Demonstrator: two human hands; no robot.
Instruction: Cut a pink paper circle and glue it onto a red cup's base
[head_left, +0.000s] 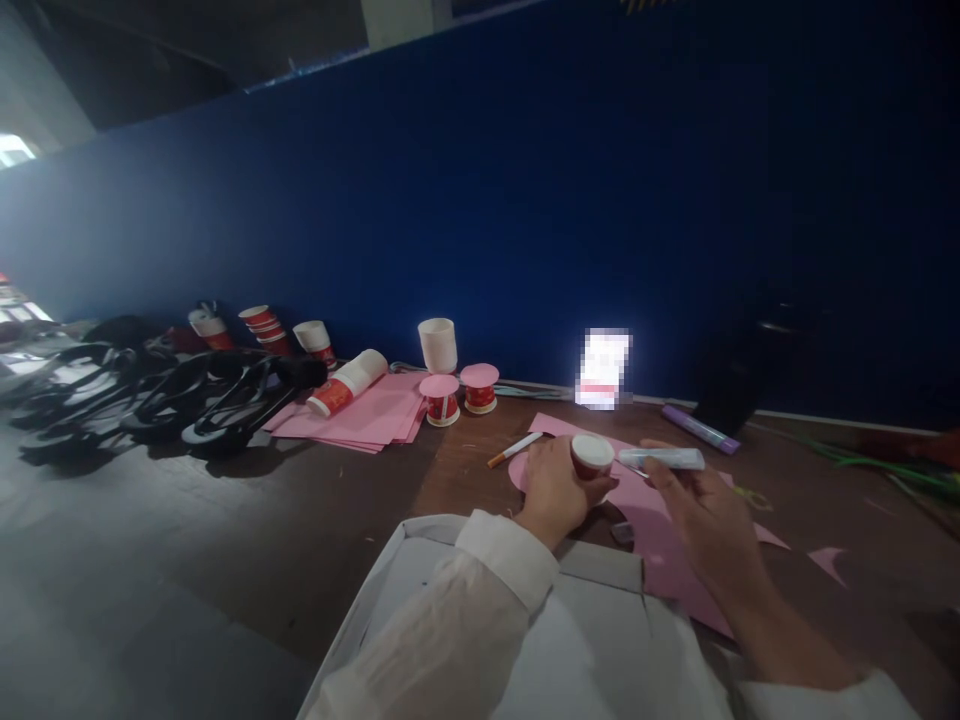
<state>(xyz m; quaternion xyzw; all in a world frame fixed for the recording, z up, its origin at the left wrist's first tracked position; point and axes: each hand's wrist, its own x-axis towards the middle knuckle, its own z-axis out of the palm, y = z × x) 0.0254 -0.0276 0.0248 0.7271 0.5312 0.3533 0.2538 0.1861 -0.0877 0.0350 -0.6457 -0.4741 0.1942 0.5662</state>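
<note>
Gripping a short red cup pc. (592, 454) w/ its white round end up, L hand (553, 485) has fingers wrapped around the side. R hand (705, 505) pinches a whitish tube (664, 459) lying about level, tip near the cup pc. but apart from it. Under & beside both: cut pink sheet (671, 550); a pink disc (517, 472) pokes out by L hand, next to a brown-and-white stick (514, 450). White box (390, 590) sits nearer the body. Farther L: two red pcs. (442, 408) (480, 396), each capped w/ a pink disc, then a white cup (438, 345) & pink paper stack (375, 425) w/ a cup lying on it (349, 383). Purple tube (700, 429) is off to the R, by the wall.

Progress, my read: two capped pcs. look done; held one shows no pink on its upper end, so prob. unfinished.

Hard to see: lower part of cup pc. is behind fingers, can't tell if it touches the sheet; phone screen (602, 368) pixelated; yellowish handles (752, 497) partly hidden by R hand; dark obj. at far R too dim to ID.
</note>
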